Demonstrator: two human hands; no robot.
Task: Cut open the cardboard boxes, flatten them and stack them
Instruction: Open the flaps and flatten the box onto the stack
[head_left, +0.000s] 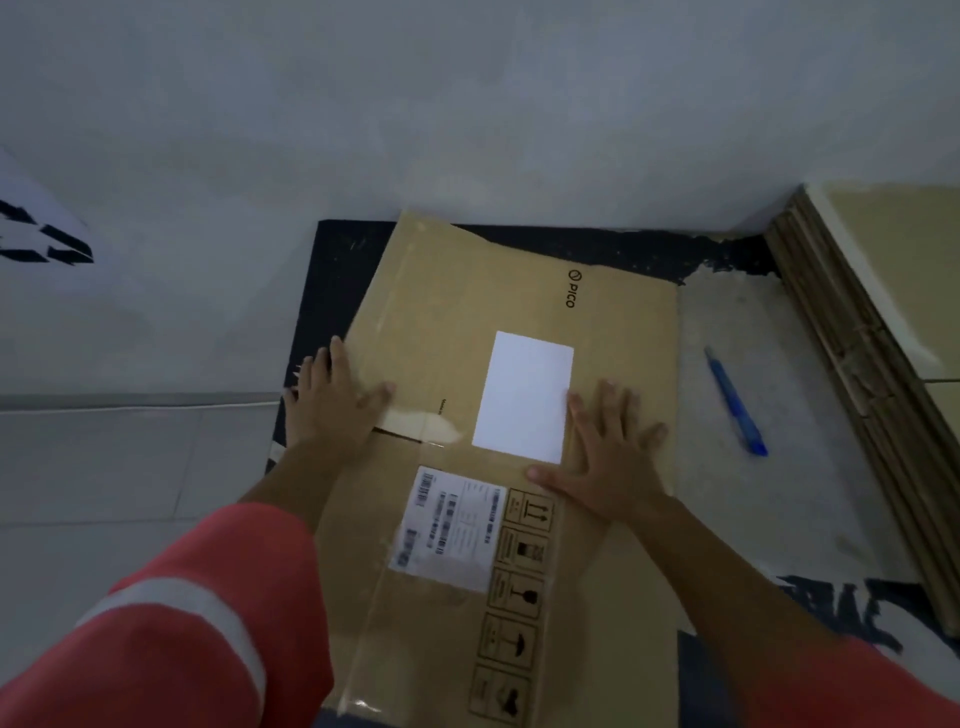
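Note:
A flattened brown cardboard box (467, 312) lies on the floor in front of me, with a white label, a shipping sticker and printed handling symbols on top. My left hand (332, 395) presses flat on its left edge, fingers straight and spread. My right hand (608, 457) presses flat on the cardboard just right of the white label, fingers also spread. A blue cutter (735, 402) lies on the floor to the right of the box, apart from both hands.
A stack of flattened cardboard (852, 364) leans or lies at the right edge. A dark mat (332, 270) shows under the box's far left side. A grey wall rises behind, and pale floor tiles spread to the left.

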